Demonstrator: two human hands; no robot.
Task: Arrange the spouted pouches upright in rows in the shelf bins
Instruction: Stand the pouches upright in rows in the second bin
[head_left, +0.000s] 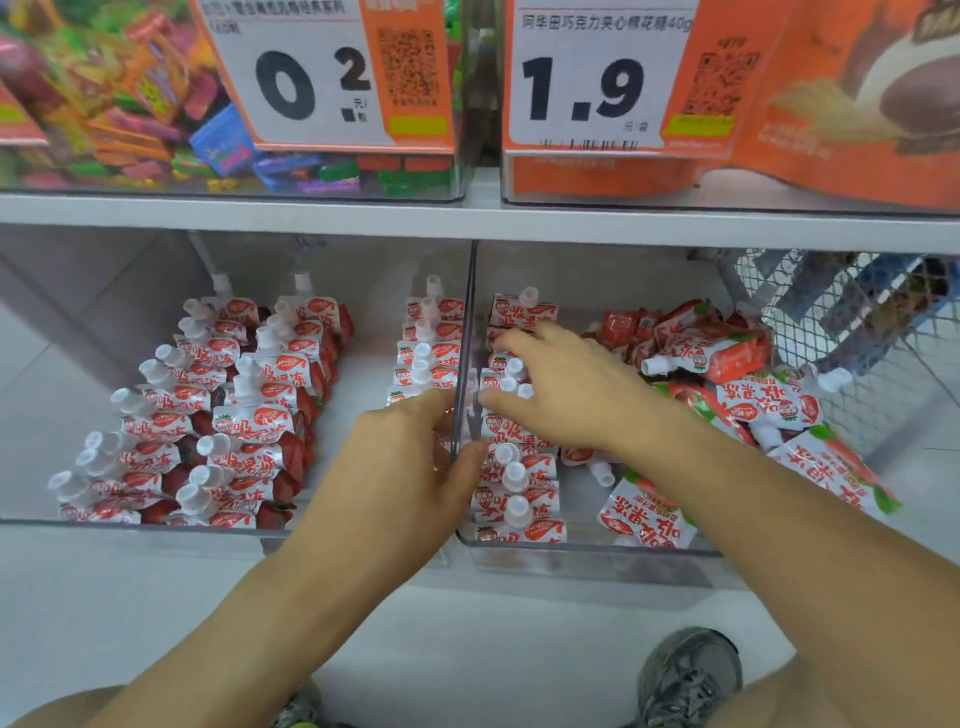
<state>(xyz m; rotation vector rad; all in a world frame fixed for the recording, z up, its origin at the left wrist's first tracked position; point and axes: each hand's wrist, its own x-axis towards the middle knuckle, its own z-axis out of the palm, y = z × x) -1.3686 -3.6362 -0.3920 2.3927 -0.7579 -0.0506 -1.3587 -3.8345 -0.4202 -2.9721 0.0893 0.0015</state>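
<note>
Pouches (519, 467) stand upright along the right bin's (587, 556) left wall (more lie loose to the right). Right hand (566, 384) rests spread on them; left hand (400, 462) grips the divider (464, 332).

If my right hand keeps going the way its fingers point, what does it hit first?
Probably the clear divider between the bins: the right hand points left over the upright row of pouches, its fingertips nearly there, though depth is unclear.

Bright, even overhead light is filling the shelf, casting only faint shadows. Wide-angle distortion is bowing the edges, and the price cards (332, 73) are looking slightly soft.
</note>
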